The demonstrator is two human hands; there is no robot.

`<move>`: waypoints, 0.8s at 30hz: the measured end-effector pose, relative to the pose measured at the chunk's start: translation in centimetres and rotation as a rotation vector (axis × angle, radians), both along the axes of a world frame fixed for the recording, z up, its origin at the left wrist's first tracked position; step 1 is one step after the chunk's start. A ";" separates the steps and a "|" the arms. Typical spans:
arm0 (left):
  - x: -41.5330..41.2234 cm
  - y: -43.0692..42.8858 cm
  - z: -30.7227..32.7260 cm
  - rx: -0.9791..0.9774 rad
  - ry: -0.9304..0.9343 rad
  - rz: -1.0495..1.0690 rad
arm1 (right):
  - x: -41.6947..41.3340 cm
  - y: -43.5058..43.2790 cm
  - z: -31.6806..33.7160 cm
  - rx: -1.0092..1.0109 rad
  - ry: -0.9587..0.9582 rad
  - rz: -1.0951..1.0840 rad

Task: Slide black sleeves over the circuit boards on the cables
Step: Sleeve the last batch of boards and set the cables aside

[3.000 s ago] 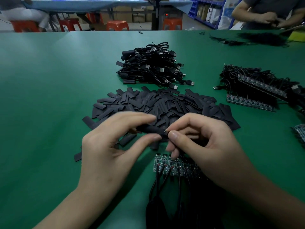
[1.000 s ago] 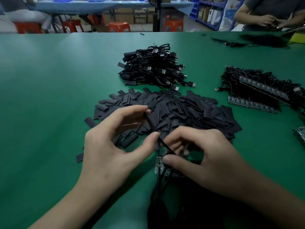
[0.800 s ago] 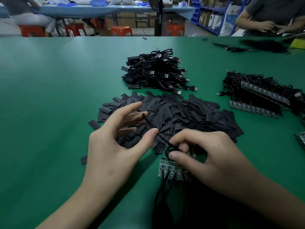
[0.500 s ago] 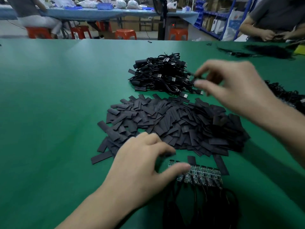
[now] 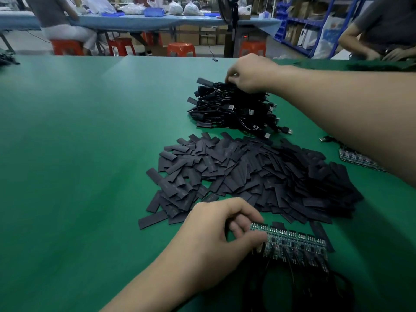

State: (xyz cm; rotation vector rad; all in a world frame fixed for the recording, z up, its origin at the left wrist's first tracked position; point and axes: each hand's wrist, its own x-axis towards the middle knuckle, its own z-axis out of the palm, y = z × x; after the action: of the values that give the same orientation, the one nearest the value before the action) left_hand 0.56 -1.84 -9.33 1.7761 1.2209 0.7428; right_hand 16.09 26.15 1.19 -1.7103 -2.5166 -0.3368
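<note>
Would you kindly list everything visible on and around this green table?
table: one, green, fills the foreground.
loose sleeves: one large pile, black, table centre.
cable heap: one, black, beyond the sleeves.
near circuit boards: one row on black cables, green-black, near edge.
right circuit boards: one row, same colours, right edge, partly hidden.
stools: at least four, orange, beyond the table.
far bench: one, blue, background.
seated person: one, back left.
second person: one, back right.
left hand: pinches the near row's left end.
right hand: fingers curled into the cable heap's top.
</note>
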 end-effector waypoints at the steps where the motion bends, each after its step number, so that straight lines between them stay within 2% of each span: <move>1: -0.1 0.2 0.0 -0.052 -0.070 0.000 | -0.1 -0.4 0.1 0.003 0.011 -0.005; 4: -0.5 0.6 0.0 -0.184 -0.250 0.016 | 0.0 -3.2 0.4 0.092 0.120 0.007; 7: -0.6 0.7 -0.1 -0.228 -0.358 0.047 | 1.0 -9.2 -0.3 0.140 0.302 0.132; 10: -0.7 0.9 0.0 -0.211 -0.435 0.108 | 2.4 -16.7 -2.8 0.001 0.484 0.216; 15: -0.7 0.9 0.0 -0.163 -0.506 0.172 | 4.3 -25.2 -6.8 -0.442 0.682 0.074; 24: -0.4 0.4 0.5 -0.222 -0.619 0.134 | 4.7 -26.4 -8.4 -0.639 1.030 0.125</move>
State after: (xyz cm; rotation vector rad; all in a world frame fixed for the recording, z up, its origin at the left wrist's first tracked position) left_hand 0.13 -1.39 -8.82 1.1615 0.9533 1.0868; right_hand 20.80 -0.29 -7.20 -1.2798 -1.9406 1.1556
